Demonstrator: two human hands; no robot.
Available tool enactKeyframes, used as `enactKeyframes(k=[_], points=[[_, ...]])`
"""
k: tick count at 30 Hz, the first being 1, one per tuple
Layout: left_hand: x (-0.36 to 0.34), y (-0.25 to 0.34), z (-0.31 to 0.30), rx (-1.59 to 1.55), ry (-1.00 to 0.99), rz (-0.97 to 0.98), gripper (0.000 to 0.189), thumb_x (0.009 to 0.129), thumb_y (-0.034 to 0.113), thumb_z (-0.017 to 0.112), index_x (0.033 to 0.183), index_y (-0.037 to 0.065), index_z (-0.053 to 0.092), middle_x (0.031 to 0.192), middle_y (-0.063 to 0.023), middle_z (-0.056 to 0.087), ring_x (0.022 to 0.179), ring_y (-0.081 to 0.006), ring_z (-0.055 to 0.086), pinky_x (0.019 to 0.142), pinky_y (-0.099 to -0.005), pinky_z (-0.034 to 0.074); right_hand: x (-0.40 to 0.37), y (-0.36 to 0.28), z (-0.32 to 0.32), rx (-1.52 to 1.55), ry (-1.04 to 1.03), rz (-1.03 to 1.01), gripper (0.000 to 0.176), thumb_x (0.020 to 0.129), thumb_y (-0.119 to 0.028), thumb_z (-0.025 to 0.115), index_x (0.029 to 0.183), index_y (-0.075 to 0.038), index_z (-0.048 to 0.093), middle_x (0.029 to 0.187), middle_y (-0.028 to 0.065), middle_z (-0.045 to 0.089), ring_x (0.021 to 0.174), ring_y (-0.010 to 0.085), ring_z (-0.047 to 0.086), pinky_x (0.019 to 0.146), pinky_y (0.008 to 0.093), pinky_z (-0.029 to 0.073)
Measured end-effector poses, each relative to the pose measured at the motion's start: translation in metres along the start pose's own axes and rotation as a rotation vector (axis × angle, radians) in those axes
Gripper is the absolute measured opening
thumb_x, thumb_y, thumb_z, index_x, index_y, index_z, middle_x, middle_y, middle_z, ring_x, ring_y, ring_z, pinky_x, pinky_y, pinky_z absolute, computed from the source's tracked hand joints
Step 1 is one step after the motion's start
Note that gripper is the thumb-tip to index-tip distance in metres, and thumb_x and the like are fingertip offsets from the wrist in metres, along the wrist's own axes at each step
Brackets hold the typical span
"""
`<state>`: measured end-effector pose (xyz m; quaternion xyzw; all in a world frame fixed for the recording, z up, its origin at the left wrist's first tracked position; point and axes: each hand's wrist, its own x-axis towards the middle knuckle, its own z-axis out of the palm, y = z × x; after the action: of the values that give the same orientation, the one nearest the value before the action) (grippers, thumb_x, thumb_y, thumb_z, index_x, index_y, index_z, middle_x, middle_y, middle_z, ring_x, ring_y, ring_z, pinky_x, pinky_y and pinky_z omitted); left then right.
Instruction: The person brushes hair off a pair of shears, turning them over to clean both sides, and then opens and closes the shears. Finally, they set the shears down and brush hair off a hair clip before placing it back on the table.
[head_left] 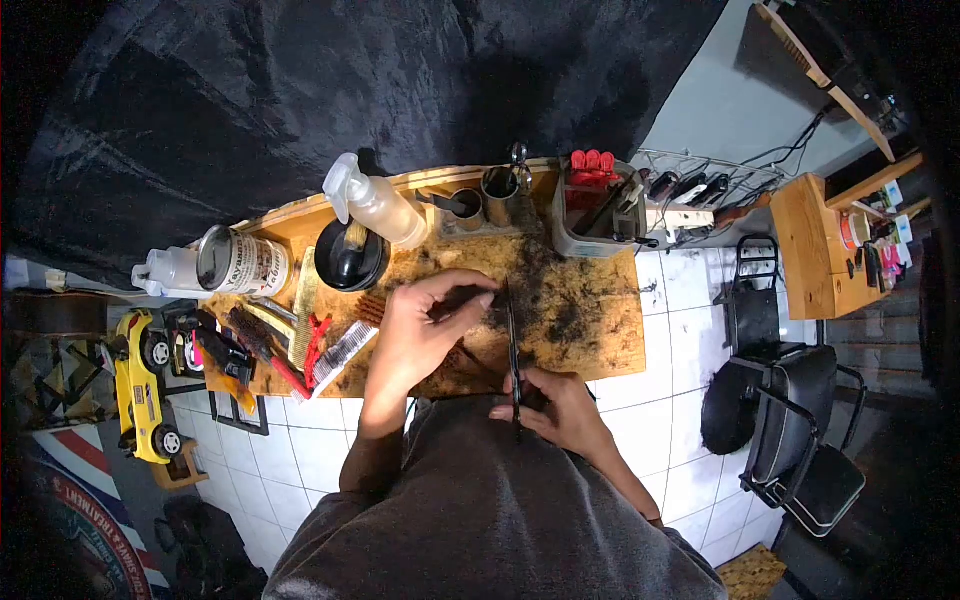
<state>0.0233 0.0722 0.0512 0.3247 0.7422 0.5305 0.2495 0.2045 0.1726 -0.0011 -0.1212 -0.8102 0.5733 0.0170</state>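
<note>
The single view looked forward and steeply down from the person's head, close above the hands (490,355) and wooden table (460,265). Its wide, rounded field also reached the dark curtain (400,90).

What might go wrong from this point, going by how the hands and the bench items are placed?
The thin dark tool in the right hand reaches past the near edge of the wooden tabletop, so a slip might drop it. The left hand is close to the striped white item and could nudge it. Loose dark clippings on the tabletop might cling to the tool if it is set down there.
</note>
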Motion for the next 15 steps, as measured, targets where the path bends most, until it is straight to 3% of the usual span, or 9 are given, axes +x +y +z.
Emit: enactKeyframes(k=[3,7,15], points=[[-0.0015,-0.0007,-0.0022,0.049,-0.080,0.017,0.015,0.083,-0.001,0.064,0.098,-0.001,0.066,0.084,-0.0037,0.068,0.076,-0.0049,0.059,0.067,-0.0202,0.047,0.0001,-0.0076,-0.0031,-0.011,-0.049,0.077,0.027,0.079,-0.014,0.075,0.094,0.000,0.059,0.076,0.0087,0.063,0.070,0.0135,0.064,0.065,0.0297,0.050],[-0.0024,-0.0032,-0.0023,0.050,-0.124,0.043,0.014,0.082,-0.002,0.065,0.096,-0.002,0.066,0.084,-0.0041,0.068,0.076,-0.0051,0.059,0.066,-0.0208,0.047,0.0009,-0.0035,-0.0017,0.049,-0.023,0.029,0.032,0.078,-0.019,0.078,0.096,0.000,0.060,0.077,0.0084,0.063,0.073,0.0153,0.066,0.067,0.0294,0.051],[-0.0007,-0.0017,-0.0025,0.036,-0.056,0.004,0.016,0.084,-0.001,0.064,0.100,-0.002,0.064,0.080,-0.0030,0.065,0.072,-0.0035,0.057,0.062,-0.0195,0.045,-0.0010,0.0009,0.0010,0.028,0.011,0.004,0.024,0.079,-0.006,0.073,0.096,0.000,0.056,0.080,0.0092,0.062,0.076,0.0166,0.065,0.069,0.0292,0.050]])
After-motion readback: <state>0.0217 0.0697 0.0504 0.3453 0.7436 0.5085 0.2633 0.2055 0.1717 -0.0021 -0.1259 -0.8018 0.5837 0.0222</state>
